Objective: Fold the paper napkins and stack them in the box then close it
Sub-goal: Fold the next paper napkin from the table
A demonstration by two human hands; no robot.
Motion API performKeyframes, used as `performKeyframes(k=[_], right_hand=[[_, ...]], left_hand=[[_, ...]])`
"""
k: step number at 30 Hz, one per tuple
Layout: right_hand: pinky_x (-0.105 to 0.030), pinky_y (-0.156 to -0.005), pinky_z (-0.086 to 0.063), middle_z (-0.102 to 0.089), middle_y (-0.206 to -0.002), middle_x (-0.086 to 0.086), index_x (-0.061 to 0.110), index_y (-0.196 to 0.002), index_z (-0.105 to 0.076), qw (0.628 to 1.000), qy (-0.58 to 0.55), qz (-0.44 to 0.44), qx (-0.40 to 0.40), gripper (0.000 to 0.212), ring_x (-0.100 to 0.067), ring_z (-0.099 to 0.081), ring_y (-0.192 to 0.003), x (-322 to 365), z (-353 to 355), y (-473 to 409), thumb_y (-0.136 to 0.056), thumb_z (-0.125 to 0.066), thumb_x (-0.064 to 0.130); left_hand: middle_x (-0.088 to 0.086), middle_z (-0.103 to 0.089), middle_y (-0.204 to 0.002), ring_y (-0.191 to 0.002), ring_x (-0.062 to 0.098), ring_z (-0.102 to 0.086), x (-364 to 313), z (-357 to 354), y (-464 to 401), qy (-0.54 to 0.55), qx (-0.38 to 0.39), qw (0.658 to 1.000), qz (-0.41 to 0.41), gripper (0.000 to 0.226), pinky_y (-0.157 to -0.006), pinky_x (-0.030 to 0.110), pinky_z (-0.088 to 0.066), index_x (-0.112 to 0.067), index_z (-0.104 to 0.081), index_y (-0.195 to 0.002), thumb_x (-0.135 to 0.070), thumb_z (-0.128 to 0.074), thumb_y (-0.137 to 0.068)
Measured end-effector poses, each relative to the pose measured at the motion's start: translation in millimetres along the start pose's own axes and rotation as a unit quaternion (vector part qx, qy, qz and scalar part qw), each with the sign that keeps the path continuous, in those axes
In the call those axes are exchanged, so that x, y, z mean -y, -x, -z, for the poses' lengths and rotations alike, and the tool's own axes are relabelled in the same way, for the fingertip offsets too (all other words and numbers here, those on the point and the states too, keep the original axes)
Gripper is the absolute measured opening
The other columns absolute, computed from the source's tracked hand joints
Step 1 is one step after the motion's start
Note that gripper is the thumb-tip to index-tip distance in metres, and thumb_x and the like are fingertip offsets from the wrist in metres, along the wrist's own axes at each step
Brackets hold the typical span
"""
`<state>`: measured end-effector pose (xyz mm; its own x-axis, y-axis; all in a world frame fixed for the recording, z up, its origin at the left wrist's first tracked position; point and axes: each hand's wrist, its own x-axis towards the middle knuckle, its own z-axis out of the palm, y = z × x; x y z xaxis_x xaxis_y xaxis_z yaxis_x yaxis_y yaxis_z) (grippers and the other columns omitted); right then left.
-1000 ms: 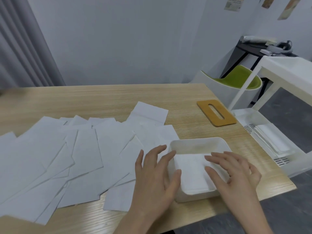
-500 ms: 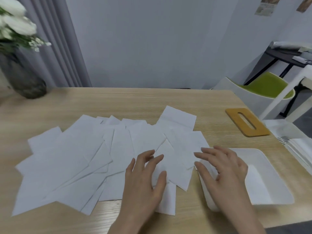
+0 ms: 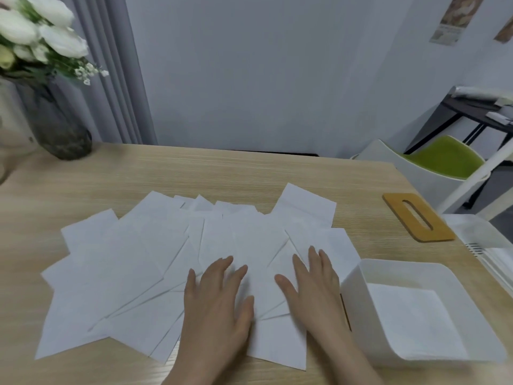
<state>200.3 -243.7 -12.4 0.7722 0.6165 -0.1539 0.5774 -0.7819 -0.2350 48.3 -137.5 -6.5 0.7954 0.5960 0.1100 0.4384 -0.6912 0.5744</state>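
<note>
— What is seen on the wooden table (image 3: 249,173)?

— A spread of white paper napkins (image 3: 133,262) is laid out unfolded and overlapping across its middle. Both hands are pressed flat on the sheets nearest the front edge. The left hand (image 3: 219,309) is held palm down with fingers straight and slightly fanned; nothing is gripped. The right hand (image 3: 313,290) is likewise laid flat beside it, fingers extended, nothing pinched.

— And the box?

— The white box (image 3: 358,276) is set at the right, just beside the right hand, uncovered. A folded napkin (image 3: 410,320) is seen lying flat on its floor. A wooden lid (image 3: 416,218) with an oval slot is left on the table beyond the box, apart from it.

— What else is framed?

— A dark vase (image 3: 59,132) of white flowers (image 3: 36,31) is placed at the far left corner. A green-seated chair (image 3: 441,159) and a white tray (image 3: 480,234) are caught off the table's right edge.
</note>
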Motion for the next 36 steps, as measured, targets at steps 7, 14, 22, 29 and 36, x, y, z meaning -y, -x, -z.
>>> performKeyframes(k=[7, 14, 22, 29, 36], right_hand=[[-0.042, -0.118, 0.004, 0.012, -0.161, -0.003, 0.017, -0.153, -0.008, 0.998, 0.036, -0.033, 0.026, 0.072, -0.02, 0.016, -0.146, -3, 0, -6, -0.096, -0.018, 0.061], [-0.036, -0.117, 0.005, 0.0, -0.161, 0.01, 0.021, -0.152, -0.016, 0.999, -0.012, 0.03, -0.003, 0.063, -0.009, 0.006, -0.146, 6, 1, 5, -0.099, -0.02, 0.054], [-0.007, -0.106, -0.027, -0.038, -0.143, 0.029, 0.037, -0.136, -0.046, 0.904, -0.419, 0.082, -0.005, 0.051, 0.018, -0.028, -0.13, 26, 27, 33, -0.086, -0.053, 0.043], [-0.024, -0.097, -0.043, -0.061, -0.128, 0.017, 0.027, -0.12, -0.066, 0.781, -0.615, 0.073, 0.086, 0.041, 0.0, -0.055, -0.119, 19, 31, 35, -0.079, -0.062, 0.031], [-0.024, -0.091, -0.046, -0.068, -0.119, 0.009, 0.027, -0.114, -0.07, 0.782, -0.611, 0.039, 0.114, 0.039, -0.006, -0.062, -0.112, 19, 13, 37, -0.075, -0.065, 0.03]], left_hand=[[0.002, -0.026, -0.16, -0.15, 0.024, -0.015, 20, -22, -5, -0.128, 0.073, 0.989, -0.001, 0.055, -0.116, 0.048, 0.011, -0.029, -0.046, -0.144, -0.042, -0.031, -0.093], [0.006, -0.057, -0.139, -0.135, 0.027, -0.048, 25, -30, -2, -0.1, 0.05, 0.994, -0.009, 0.048, -0.112, 0.048, -0.01, -0.023, -0.068, -0.122, -0.041, -0.038, -0.089], [-0.013, -0.023, -0.158, -0.15, 0.006, -0.002, 21, -26, -8, -0.042, 0.031, 0.999, 0.01, 0.045, -0.114, 0.03, 0.023, -0.035, -0.038, -0.145, -0.045, -0.028, -0.103], [-0.032, -0.062, -0.118, -0.112, -0.019, -0.051, -6, -8, -16, 0.409, -0.019, 0.898, 0.163, 0.028, -0.093, 0.007, -0.04, -0.043, -0.054, -0.123, -0.044, -0.051, -0.095], [-0.005, -0.076, -0.098, -0.087, 0.007, -0.072, 6, -1, -20, 0.551, -0.064, 0.78, 0.289, 0.05, -0.074, 0.023, -0.053, -0.023, -0.051, -0.135, -0.003, -0.063, -0.091]])
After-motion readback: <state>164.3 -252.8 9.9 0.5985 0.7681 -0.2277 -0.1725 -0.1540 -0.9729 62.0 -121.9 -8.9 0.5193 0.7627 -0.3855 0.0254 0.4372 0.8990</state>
